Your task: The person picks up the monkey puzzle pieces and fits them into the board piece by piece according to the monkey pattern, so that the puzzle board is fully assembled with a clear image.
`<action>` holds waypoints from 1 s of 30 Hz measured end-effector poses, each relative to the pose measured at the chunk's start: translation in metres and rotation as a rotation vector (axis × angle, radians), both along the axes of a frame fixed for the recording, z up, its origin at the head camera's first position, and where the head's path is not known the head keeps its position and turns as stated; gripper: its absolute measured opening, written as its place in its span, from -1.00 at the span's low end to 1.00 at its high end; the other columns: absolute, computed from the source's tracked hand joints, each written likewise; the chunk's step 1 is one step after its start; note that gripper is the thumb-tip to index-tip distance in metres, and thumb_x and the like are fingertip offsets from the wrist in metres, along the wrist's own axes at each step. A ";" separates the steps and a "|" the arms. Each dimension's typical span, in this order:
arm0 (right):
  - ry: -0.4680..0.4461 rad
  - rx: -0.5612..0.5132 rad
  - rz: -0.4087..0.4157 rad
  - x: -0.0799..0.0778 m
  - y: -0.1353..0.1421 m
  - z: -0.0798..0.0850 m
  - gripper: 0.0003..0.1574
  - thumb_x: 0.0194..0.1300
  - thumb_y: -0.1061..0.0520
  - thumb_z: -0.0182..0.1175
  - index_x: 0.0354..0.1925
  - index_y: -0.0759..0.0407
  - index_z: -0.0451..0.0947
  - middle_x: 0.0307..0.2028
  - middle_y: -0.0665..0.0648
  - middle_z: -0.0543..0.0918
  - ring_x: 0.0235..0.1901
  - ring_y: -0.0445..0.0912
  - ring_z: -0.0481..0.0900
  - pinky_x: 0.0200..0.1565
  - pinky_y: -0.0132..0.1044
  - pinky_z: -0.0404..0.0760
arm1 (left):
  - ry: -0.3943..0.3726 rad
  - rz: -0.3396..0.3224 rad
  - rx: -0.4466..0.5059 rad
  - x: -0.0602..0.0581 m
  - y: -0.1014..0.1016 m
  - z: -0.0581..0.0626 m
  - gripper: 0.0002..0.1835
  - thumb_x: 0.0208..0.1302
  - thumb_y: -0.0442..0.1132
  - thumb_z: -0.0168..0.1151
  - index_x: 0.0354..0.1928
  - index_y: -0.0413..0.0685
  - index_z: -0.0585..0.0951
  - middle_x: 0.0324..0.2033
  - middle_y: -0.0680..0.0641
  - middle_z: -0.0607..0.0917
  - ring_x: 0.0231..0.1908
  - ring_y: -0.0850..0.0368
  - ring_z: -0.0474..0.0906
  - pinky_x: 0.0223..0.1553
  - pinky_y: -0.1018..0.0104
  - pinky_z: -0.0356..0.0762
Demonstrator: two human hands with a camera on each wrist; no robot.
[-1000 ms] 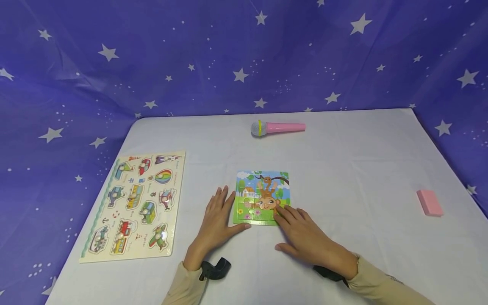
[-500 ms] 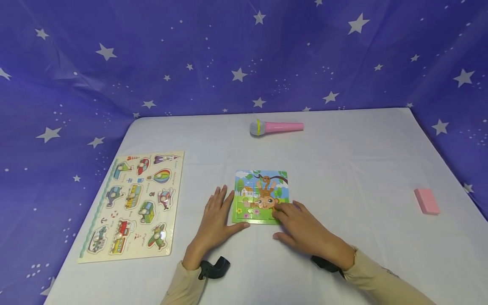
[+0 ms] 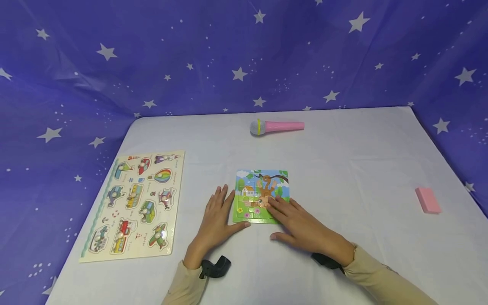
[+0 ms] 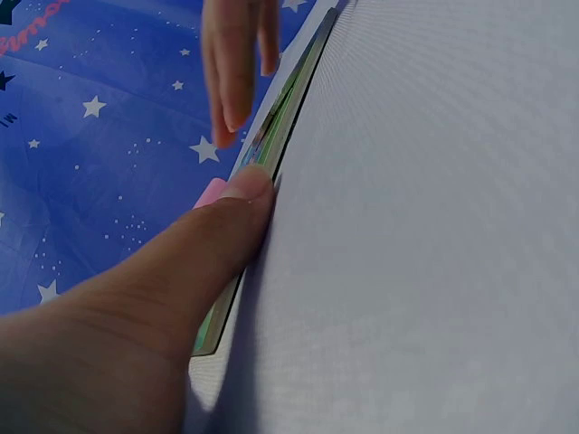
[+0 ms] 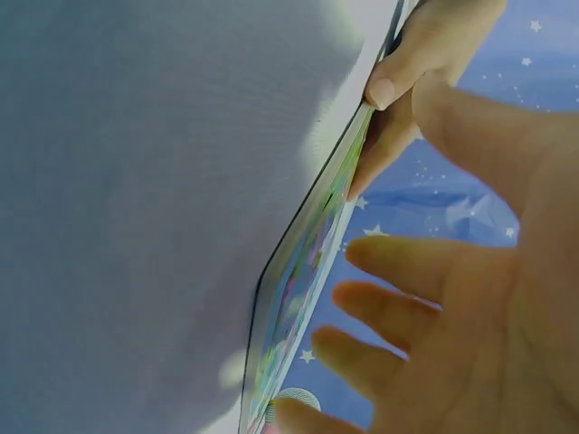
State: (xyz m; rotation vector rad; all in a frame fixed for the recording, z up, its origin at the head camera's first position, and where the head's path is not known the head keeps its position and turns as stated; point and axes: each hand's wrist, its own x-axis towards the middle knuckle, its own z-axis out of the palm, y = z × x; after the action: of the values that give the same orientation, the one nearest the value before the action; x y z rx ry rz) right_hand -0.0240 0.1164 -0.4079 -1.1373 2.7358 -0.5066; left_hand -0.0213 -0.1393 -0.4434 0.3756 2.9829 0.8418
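Observation:
A small square jigsaw puzzle (image 3: pixel 245 190) with a hanging monkey lies flat on the white table. My left hand (image 3: pixel 215 220) frames its near left corner, fingers extended along the left side and thumb against the near edge. In the left wrist view that thumb (image 4: pixel 240 194) presses on the board's rim. The straight fingers of my right hand (image 3: pixel 303 224) lie over the puzzle's lower right part and cover much of the monkey's face. Seen from the right wrist, the palm is flat and the fingers (image 5: pixel 398 312) are spread beside the puzzle (image 5: pixel 312 231).
A larger peg puzzle board (image 3: pixel 141 212) with vehicle pieces lies to the left. At the back is a pink toy microphone (image 3: pixel 284 126), and a pink block (image 3: pixel 428 200) sits far right. A purple starry cloth (image 3: pixel 213 55) rises behind the table.
My right hand first drew its bent fingers back to the puzzle's right side, then stretched them leftward over the monkey's face. The left hand stays in place.

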 end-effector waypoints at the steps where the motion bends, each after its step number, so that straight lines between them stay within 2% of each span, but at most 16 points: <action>1: -0.018 0.013 0.010 0.001 0.000 0.000 -0.11 0.21 -0.27 0.05 0.31 0.23 0.15 0.37 0.18 0.13 0.37 0.08 0.07 0.31 0.11 0.09 | -0.001 -0.001 -0.002 0.000 0.000 0.000 0.03 -0.10 0.28 0.27 0.35 -0.12 0.15 0.40 -0.17 0.01 0.42 -0.05 -0.23 0.39 0.01 -0.22; 7: -0.044 0.065 0.035 0.003 0.003 0.000 -0.07 0.22 -0.26 0.03 0.33 0.27 0.08 0.39 0.20 0.05 0.38 0.06 0.01 0.31 0.15 0.05 | -0.007 -0.003 -0.005 0.000 0.001 0.001 0.04 -0.10 0.28 0.27 0.35 -0.11 0.14 0.40 -0.16 0.00 0.42 -0.05 -0.23 0.39 0.02 -0.23; 14: -0.064 0.063 0.047 0.006 0.004 -0.003 0.04 0.17 -0.31 0.06 0.35 0.30 0.01 0.40 0.24 -0.02 0.39 0.11 -0.05 0.30 0.20 0.02 | -0.002 0.001 -0.004 0.000 0.001 0.001 0.03 -0.10 0.27 0.28 0.35 -0.11 0.14 0.40 -0.17 0.00 0.42 -0.06 -0.24 0.39 0.01 -0.22; 21: -0.097 0.114 0.061 0.008 0.005 -0.004 0.11 0.16 -0.36 0.01 0.38 0.27 -0.11 0.42 0.23 -0.13 0.41 0.09 -0.16 0.33 0.17 -0.05 | 0.004 0.006 -0.011 0.001 0.001 -0.001 0.04 -0.11 0.27 0.28 0.35 -0.12 0.16 0.40 -0.17 0.02 0.42 -0.06 -0.22 0.39 0.00 -0.21; 25: -0.082 0.075 0.048 0.007 0.006 -0.003 0.01 0.20 -0.32 0.02 0.37 0.25 -0.01 0.41 0.22 -0.06 0.41 0.09 -0.11 0.33 0.15 -0.02 | -0.002 0.006 -0.007 0.001 0.001 -0.001 0.03 -0.11 0.27 0.28 0.35 -0.13 0.15 0.40 -0.17 0.01 0.42 -0.06 -0.23 0.39 0.00 -0.21; 30: -0.003 0.001 -0.004 0.002 0.010 -0.003 -0.14 0.20 -0.26 0.07 0.30 0.19 0.20 0.35 0.21 0.15 0.37 0.10 0.06 0.32 0.11 0.07 | -0.001 0.004 0.002 0.002 0.001 -0.001 0.03 -0.11 0.27 0.28 0.35 -0.13 0.16 0.40 -0.18 0.02 0.42 -0.07 -0.22 0.39 0.00 -0.22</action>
State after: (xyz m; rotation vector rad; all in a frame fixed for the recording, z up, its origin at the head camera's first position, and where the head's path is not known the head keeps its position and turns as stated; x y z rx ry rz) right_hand -0.0219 0.1265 -0.4106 -1.1304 2.7362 -0.5069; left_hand -0.0191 -0.1380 -0.4445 0.3697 2.9828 0.8445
